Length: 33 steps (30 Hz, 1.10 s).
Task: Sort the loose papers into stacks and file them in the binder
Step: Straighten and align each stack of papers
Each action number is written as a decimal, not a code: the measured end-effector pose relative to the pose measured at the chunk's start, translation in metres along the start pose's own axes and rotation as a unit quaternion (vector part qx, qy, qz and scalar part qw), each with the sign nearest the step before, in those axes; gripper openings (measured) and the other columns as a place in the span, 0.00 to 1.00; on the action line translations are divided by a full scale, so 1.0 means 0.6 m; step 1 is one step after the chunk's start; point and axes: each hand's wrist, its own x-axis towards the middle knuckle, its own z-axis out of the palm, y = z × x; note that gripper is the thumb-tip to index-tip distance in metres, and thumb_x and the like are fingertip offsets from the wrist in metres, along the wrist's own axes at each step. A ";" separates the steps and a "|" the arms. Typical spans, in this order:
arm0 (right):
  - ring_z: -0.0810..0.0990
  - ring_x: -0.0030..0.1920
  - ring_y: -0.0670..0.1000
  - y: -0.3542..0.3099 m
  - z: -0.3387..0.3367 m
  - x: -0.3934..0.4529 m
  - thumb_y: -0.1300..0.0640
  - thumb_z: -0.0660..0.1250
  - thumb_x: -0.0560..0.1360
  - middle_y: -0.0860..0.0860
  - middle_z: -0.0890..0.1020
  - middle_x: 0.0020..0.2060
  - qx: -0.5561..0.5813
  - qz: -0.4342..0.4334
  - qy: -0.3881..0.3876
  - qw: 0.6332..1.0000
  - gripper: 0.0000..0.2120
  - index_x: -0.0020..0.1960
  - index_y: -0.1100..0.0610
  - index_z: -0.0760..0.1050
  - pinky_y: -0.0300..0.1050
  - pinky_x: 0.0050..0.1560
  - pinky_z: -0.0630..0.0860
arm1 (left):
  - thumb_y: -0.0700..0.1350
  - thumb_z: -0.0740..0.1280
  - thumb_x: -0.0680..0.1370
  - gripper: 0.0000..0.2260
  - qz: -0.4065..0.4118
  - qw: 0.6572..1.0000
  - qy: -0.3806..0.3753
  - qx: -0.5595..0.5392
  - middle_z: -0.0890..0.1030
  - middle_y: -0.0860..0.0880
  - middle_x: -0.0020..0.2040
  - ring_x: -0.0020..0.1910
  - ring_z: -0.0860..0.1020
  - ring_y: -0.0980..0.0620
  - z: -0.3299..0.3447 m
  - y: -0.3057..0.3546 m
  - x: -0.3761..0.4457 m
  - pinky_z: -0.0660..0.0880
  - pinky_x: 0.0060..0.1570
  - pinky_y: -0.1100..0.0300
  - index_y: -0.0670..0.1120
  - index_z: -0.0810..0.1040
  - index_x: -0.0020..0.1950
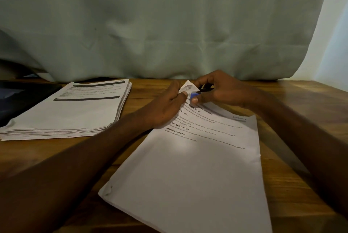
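Note:
A thin set of printed papers (197, 166) lies slanted on the wooden table (301, 104) in front of me. My left hand (165, 104) pinches its far top corner, which is folded up. My right hand (220, 89) grips a small blue and black tool (199, 92), perhaps a staple remover or clip, right at that corner. A thick stack of printed papers (71, 110) sits to the left. A dark flat object (22, 97), possibly the binder, lies at the far left edge, partly out of view.
A pale green curtain (169, 25) hangs down to the table's back edge. Bare wood shows to the right of the papers and along the front left. A bright wall (335, 44) stands at the far right.

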 end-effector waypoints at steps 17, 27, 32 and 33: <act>0.85 0.49 0.45 -0.015 0.009 -0.004 0.56 0.80 0.69 0.44 0.88 0.47 0.050 0.016 0.016 0.998 0.15 0.55 0.52 0.86 0.50 0.62 0.80 | 0.42 0.71 0.79 0.05 0.052 0.988 0.131 -0.063 0.82 0.49 0.39 0.39 0.83 0.53 -0.006 -0.011 0.016 0.77 0.37 0.62 0.43 0.78 0.45; 0.86 0.47 0.46 -0.020 0.029 0.000 0.57 0.83 0.65 0.46 0.88 0.43 0.059 0.048 0.073 0.994 0.16 0.53 0.53 0.88 0.52 0.60 0.81 | 0.38 0.72 0.78 0.06 0.033 0.987 0.119 -0.100 0.83 0.42 0.38 0.35 0.82 0.50 -0.016 -0.008 0.012 0.75 0.33 0.66 0.37 0.79 0.43; 0.86 0.48 0.50 -0.029 0.044 0.004 0.58 0.83 0.66 0.48 0.88 0.42 0.082 0.058 0.126 0.987 0.15 0.52 0.55 0.88 0.55 0.60 0.81 | 0.36 0.73 0.76 0.08 0.045 0.982 0.130 -0.126 0.80 0.45 0.33 0.34 0.79 0.51 -0.025 -0.015 0.017 0.76 0.36 0.59 0.42 0.78 0.38; 0.86 0.47 0.50 -0.031 0.047 0.004 0.58 0.83 0.66 0.48 0.88 0.42 0.083 0.063 0.131 0.986 0.15 0.52 0.55 0.87 0.54 0.59 0.81 | 0.36 0.73 0.76 0.09 0.044 0.983 0.129 -0.125 0.79 0.47 0.32 0.33 0.78 0.53 -0.025 -0.017 0.018 0.75 0.36 0.60 0.42 0.77 0.37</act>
